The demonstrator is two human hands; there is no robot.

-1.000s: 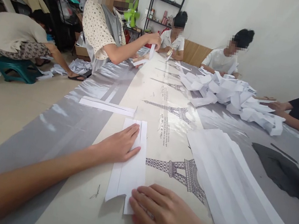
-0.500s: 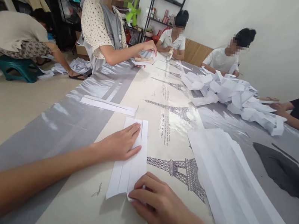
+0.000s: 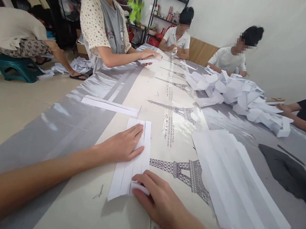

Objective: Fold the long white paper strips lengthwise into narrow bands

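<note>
A white sheet of paper (image 3: 122,177) with long parallel creases lies lengthwise in front of me on the patterned tablecloth. My left hand (image 3: 122,142) rests flat across its far half, fingers extended and thumb apart. At the near right corner, my right hand (image 3: 161,199) pinches the paper's edge, which curls up between thumb and fingers. The near left corner lifts slightly off the cloth. Just beyond the sheet lies a narrow folded paper strip (image 3: 110,106). To the right of my right hand is a stack of creased white sheets (image 3: 231,185).
A heap of folded white papers (image 3: 237,95) covers the table's far right. A dark flat item (image 3: 289,173) lies beyond the stack. Several people work around the table; one standing person's hands (image 3: 150,57) hold paper. Another person sits on a green stool (image 3: 17,68) at left.
My right hand has moved slightly away from me, and its fingers now bend over the paper's curled edge. My left hand stays put. The standing person's hands have come together over their paper.
</note>
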